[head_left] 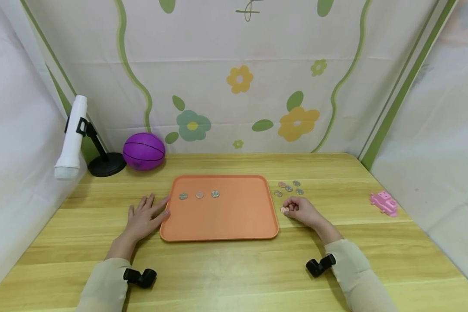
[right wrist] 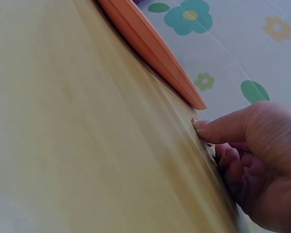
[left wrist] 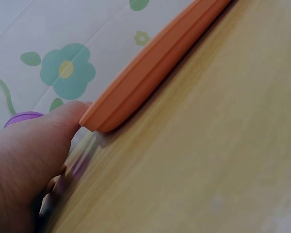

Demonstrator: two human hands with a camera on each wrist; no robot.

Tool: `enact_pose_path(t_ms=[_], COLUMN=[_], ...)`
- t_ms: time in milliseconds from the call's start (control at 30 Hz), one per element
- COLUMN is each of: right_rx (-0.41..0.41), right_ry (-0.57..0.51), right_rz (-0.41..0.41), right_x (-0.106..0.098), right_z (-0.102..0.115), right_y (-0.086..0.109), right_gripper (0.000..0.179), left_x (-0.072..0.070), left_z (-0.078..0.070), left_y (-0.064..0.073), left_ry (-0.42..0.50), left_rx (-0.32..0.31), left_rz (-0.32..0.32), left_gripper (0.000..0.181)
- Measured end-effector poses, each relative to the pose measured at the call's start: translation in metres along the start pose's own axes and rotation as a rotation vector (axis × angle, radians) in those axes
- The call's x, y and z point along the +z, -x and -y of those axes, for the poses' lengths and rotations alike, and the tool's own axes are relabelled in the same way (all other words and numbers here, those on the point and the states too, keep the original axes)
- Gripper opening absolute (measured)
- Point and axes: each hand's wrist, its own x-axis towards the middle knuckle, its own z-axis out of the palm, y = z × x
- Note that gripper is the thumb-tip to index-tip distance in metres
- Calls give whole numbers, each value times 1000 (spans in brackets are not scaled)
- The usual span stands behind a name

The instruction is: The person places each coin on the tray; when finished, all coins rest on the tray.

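Pinching a coin [head_left: 284, 210] in the right hand [head_left: 302, 211], just right of the orange tray [head_left: 238, 216]. Touching the tray's left rim with the left hand [head_left: 142, 219], spread wide. With three coins [head_left: 199, 195] on the tray's far left and five coins [head_left: 289, 188] beside its far right.

Bare left hand [head_left: 141, 222] and right hand [head_left: 304, 212], long pale beige left sleeve [head_left: 104, 286] and matching right sleeve [head_left: 355, 269], black angular left wrist camera [head_left: 146, 278], similar black right wrist camera [head_left: 316, 267]
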Motion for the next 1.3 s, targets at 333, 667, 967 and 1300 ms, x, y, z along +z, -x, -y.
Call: enact_pose_path(t_ms=[333, 667, 967, 1300], right_rx=[-39, -39, 77, 87], right_ry=[-5, -17, -250, -395], right_rz=[-37, -35, 17, 56], right_x=[2, -2, -6, 5], right_z=[3, 5, 14, 52], right_y=[4, 4, 0, -26], right_gripper=[19, 18, 34, 41], left_x=[-1, -1, 0, 0], left_z=[0, 0, 0, 1], left_y=[0, -2, -3, -1], left_ry=[-5, -9, -18, -3], left_rx=[-1, -3, -1, -7], left_rz=[-4, -6, -6, -2], left_gripper=[57, 57, 56, 56])
